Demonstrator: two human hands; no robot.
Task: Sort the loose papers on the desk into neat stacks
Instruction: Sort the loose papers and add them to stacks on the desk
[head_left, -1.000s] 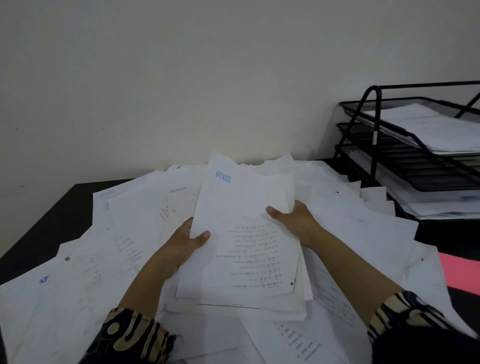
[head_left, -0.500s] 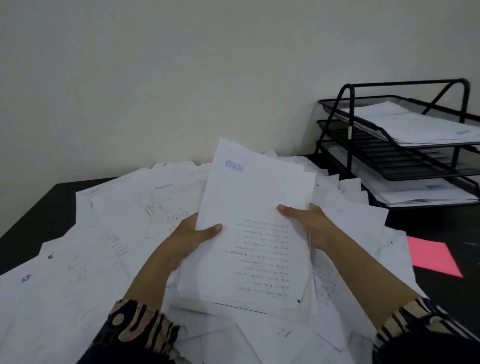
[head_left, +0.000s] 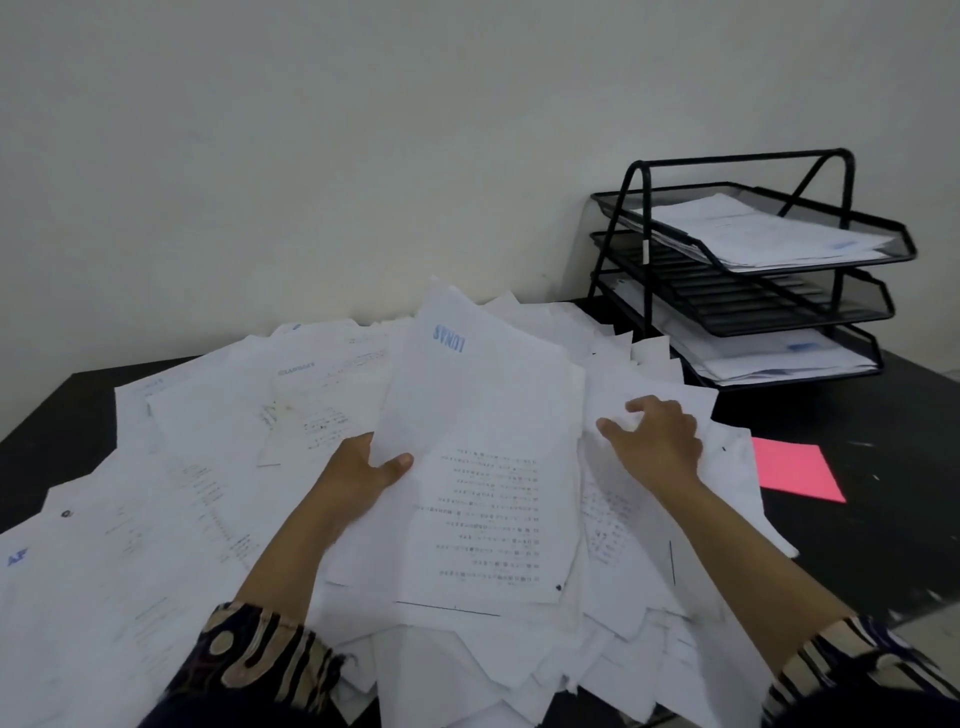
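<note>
You're facing a plain off-white wall (head_left: 311, 130) that fills the upper half of the frame; no marks on it that you could pick out; light is soft and even, slightly dim, source not in view. Below it your black desk (head_left: 883, 519) runs across the frame, its bare dark top showing at far left and along the right side; small pale scuffs dot it at right. At upper right a black wire-mesh three-tier tray rack (head_left: 753, 270) stands on the desk against the wall. Lower right corner shows a sliver of pale floor (head_left: 930, 631) past the desk edge.
</note>
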